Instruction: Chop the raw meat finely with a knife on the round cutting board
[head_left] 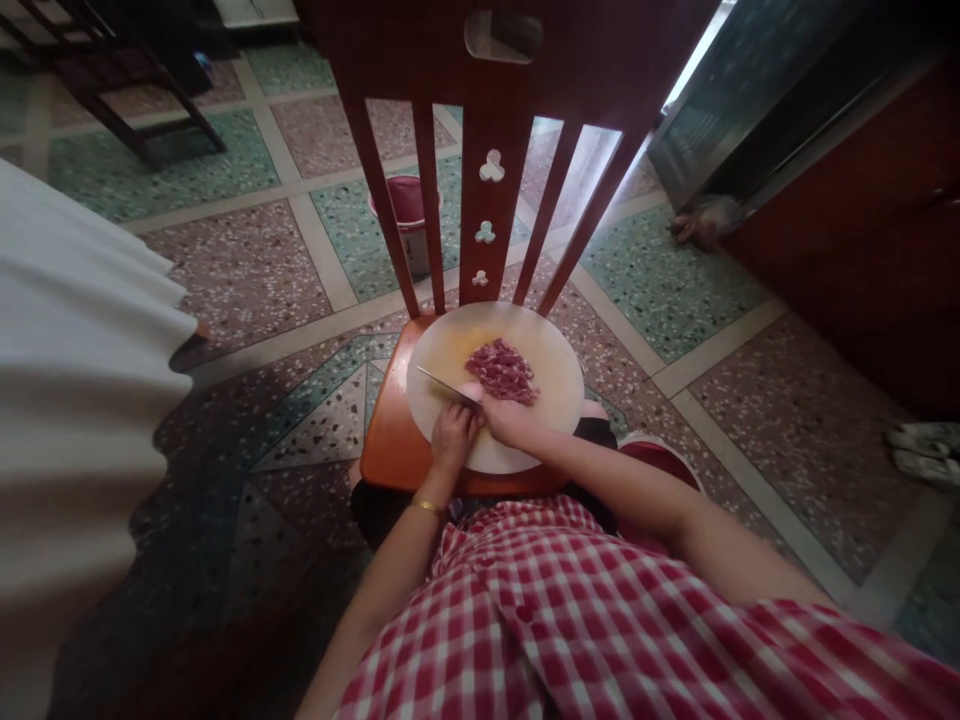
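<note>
A round pale cutting board (555,400) lies on the seat of a wooden chair in front of me. My right hand (506,418) is closed around the handle of a knife (442,382), whose blade points away to the left across the board. Close beside the blade, my left hand (454,432) rests on the board's near part with its fingers curled down. Whatever is under those fingers is hidden. A heap of cut red meat (501,370) sits just beyond my right hand, near the middle of the board.
The chair's slatted back (480,130) rises behind the board, and its orange seat (394,440) shows at left. Beyond stands a bucket (416,235). A red basin (660,465) is by my right side. White cloth (82,400) hangs at left; shoes (926,450) lie at right.
</note>
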